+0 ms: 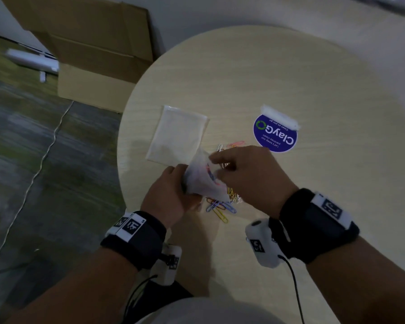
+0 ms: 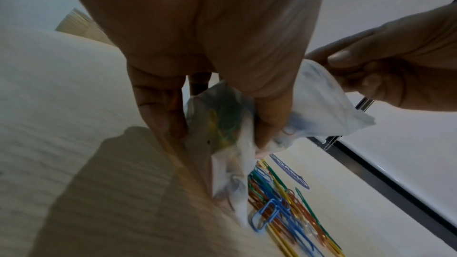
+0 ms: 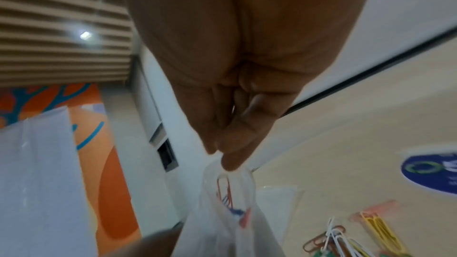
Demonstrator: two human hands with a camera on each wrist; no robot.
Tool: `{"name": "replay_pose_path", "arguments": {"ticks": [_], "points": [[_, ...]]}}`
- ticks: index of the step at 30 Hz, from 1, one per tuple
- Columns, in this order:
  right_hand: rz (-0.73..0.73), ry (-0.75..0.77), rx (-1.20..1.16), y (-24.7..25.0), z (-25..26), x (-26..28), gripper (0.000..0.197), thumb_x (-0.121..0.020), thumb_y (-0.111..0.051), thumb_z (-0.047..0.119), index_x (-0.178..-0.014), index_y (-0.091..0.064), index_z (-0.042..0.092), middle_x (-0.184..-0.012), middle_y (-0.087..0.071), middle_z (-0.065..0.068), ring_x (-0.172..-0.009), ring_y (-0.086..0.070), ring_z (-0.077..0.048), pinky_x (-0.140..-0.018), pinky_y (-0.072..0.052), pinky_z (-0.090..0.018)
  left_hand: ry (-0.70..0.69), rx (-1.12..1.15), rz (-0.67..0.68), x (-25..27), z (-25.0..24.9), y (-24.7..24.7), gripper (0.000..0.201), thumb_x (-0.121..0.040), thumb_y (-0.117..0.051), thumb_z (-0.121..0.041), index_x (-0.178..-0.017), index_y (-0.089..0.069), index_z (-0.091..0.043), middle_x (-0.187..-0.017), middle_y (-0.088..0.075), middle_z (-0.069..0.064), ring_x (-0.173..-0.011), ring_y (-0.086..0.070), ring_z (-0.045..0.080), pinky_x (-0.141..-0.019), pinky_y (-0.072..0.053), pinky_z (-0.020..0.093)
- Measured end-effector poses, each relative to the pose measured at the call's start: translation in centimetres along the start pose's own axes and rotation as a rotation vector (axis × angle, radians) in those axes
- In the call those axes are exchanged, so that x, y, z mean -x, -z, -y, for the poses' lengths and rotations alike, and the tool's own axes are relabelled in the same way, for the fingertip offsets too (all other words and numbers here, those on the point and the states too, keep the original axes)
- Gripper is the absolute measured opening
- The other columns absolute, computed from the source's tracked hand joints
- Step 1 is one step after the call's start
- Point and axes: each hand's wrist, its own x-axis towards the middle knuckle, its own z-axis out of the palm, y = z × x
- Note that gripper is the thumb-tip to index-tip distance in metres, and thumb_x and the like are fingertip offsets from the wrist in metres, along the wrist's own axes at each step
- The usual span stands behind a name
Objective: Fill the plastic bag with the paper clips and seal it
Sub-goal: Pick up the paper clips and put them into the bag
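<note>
Round pale wood table [image 1: 290, 73] against a white wall, dim light, grey floor to the left. Nearest the person: loose paper clips [image 1: 221, 206] in blue, yellow, orange and green, scattered on the tabletop just below the hands; left wrist view shows the same pile [image 2: 277, 208] lying flat under the bag. Left hand [image 1: 166, 192] grips the plastic bag [image 1: 202, 178] by its lower part, fingers [image 2: 158, 108] and thumb curled round the crumpled film, held just above the table. Bag is translucent white, a few clips already inside: green and yellow ones show through the film in the left wrist view [image 2: 222, 124], red and blue ones near the mouth in the right wrist view [image 3: 230, 202]. Right hand [image 1: 246, 174] pinches the top edge of the bag, thumb and fingertips [image 3: 232, 155] narrow, closed on the rim. More clips beyond the right hand: white, pink, yellow [image 1: 229, 146]. Farther out, a flat stack of clear bags [image 1: 178, 134] lies on the table, apart from the held one. To the right, a round blue sticker [image 1: 276, 136] on the tabletop, reads "ClayGo", "Clean as you go", "Let's keep our pantries clean", upside down from the person's side. Off the table, far left: cardboard box [image 1: 98, 54] on the floor, white cable [image 1: 45, 150] trailing.
</note>
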Motion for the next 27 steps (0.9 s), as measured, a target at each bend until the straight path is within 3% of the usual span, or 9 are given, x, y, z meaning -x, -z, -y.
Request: {"name": "replay_pose_path", "arguments": {"ticks": [2,5,8,13,18,20,22,24,27], "points": [[-0.095,-0.094,-0.158,0.5,-0.7,0.1,0.02,-0.079,-0.067,0.016,-0.096,-0.075,0.022,-0.088,-0.075,0.008,-0.08,-0.067,-0.005,-0.079,-0.048,-0.017,0.008,0.004,0.022,-0.1,0.1,0.1,0.052,-0.064,-0.081,-0.031,-0.109,-0.055,-0.024,-0.101,-0.055,0.0,-0.091,-0.061,0.031,-0.077,-0.051,0.041],[-0.05,-0.188,-0.162,-0.8,-1.5,-0.1,0.01,-0.079,-0.069,0.026,-0.09,-0.069,0.026,-0.075,-0.07,0.011,-0.067,-0.06,0.0,-0.065,-0.043,-0.014,0.027,0.022,0.048,-0.3,0.1,0.1,0.054,-0.065,-0.081,-0.031,-0.111,-0.054,-0.027,-0.105,-0.056,-0.001,-0.095,-0.062,0.026,-0.082,-0.052,0.042],[0.005,-0.18,-0.1,-2.0,-1.5,-0.3,0.005,-0.081,-0.065,0.022,-0.082,-0.069,0.019,-0.073,-0.07,0.004,-0.065,-0.058,-0.006,-0.064,-0.04,-0.025,0.024,0.068,0.061,-0.2,0.3,0.2,0.057,-0.063,-0.083,-0.032,-0.113,-0.055,-0.031,-0.106,-0.062,-0.002,-0.099,-0.063,0.023,-0.084,-0.053,0.041],[-0.176,-0.221,-0.18,-1.6,-0.8,0.2,0.01,-0.08,-0.062,0.021,-0.071,-0.065,0.018,-0.064,-0.068,0.003,-0.063,-0.062,-0.011,-0.063,-0.048,-0.029,-0.015,0.123,0.096,-0.1,1.2,1.0,0.063,-0.057,-0.091,-0.035,-0.113,-0.062,-0.032,-0.105,-0.07,-0.009,-0.095,-0.067,0.008,-0.082,-0.056,0.032],[0.187,-0.2,-0.271,-2.4,-0.6,0.6,0.016,-0.084,-0.062,0.022,-0.07,-0.067,0.016,-0.061,-0.071,0.0,-0.051,-0.061,-0.003,-0.063,-0.051,-0.028,-0.017,-0.108,0.177,0.1,2.9,2.2,0.088,-0.044,-0.072,-0.054,-0.125,-0.054,-0.023,-0.11,-0.059,0.003,-0.101,-0.058,0.029,-0.083,-0.052,0.045],[0.163,-0.205,-0.27,-1.7,-2.5,-0.9,0.017,-0.088,-0.059,0.027,-0.076,-0.07,0.021,-0.072,-0.072,0.003,-0.063,-0.065,-0.004,-0.065,-0.052,-0.027,-0.023,-0.107,0.189,0.1,3.6,2.2,0.087,-0.047,-0.071,-0.057,-0.126,-0.051,-0.026,-0.111,-0.056,0.001,-0.101,-0.055,0.028,-0.083,-0.05,0.046],[-0.011,-0.266,-0.204,-1.1,-5.6,-3.3,0.017,-0.09,-0.059,0.034,-0.1,-0.07,0.028,-0.098,-0.071,0.005,-0.089,-0.066,-0.009,-0.078,-0.049,-0.026,-0.022,-0.086,0.176,0.2,3.9,2.3,0.084,-0.053,-0.077,-0.054,-0.129,-0.05,-0.03,-0.114,-0.055,-0.002,-0.103,-0.053,0.025,-0.084,-0.049,0.044],[-0.033,-0.337,0.013,-1.4,-8.5,-5.4,0.046,-0.089,-0.056,0.048,-0.127,-0.057,0.022,-0.128,-0.056,-0.006,-0.117,-0.054,-0.025,-0.098,-0.043,-0.037,-0.025,-0.072,0.15,0.3,4.0,2.1,0.085,-0.054,-0.08,-0.052,-0.13,-0.052,-0.029,-0.114,-0.055,-0.003,-0.104,-0.053,0.024,-0.084,-0.048,0.043],[0.085,-0.439,0.346,-3.4,-9.3,-6.4,0.077,-0.083,-0.043,0.072,-0.128,-0.051,0.01,-0.129,-0.042,-0.018,-0.115,-0.041,-0.04,-0.101,-0.036,-0.046,-0.005,-0.049,0.123,0.4,4.2,1.8,0.086,-0.053,-0.082,-0.051,-0.13,-0.053,-0.027,-0.113,-0.055,-0.005,-0.104,-0.052,0.024,-0.084,-0.047,0.043]]}}
